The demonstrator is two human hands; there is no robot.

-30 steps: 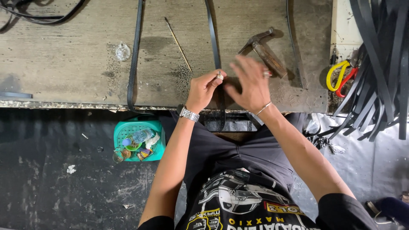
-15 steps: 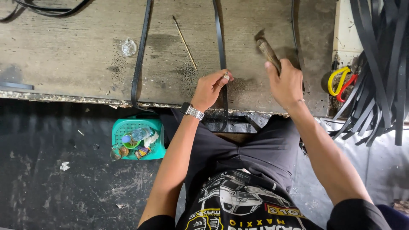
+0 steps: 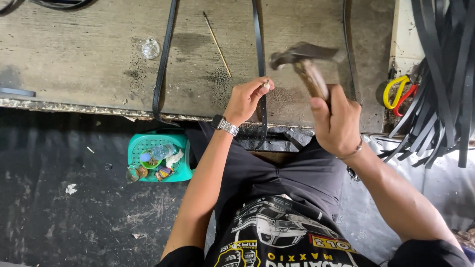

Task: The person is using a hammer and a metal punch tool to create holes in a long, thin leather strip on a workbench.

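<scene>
Hammer [image 3: 304,62] in right hand [image 3: 336,121]'s closed grip; left hand [image 3: 245,99] pinches a small piece; green basket [image 3: 184,168] holds small oddments.

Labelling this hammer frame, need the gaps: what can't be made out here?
All in the head view:
- Hammer: head motion-blurred, shape unclear; handle's lower part hidden inside the right hand.
- Small pale piece at the left hand fingers: too small to identify.
- Middle black strap: cut off by the top edge, partly covered by the left hand.
- Contents of the green basket: too small to tell apart.
</scene>
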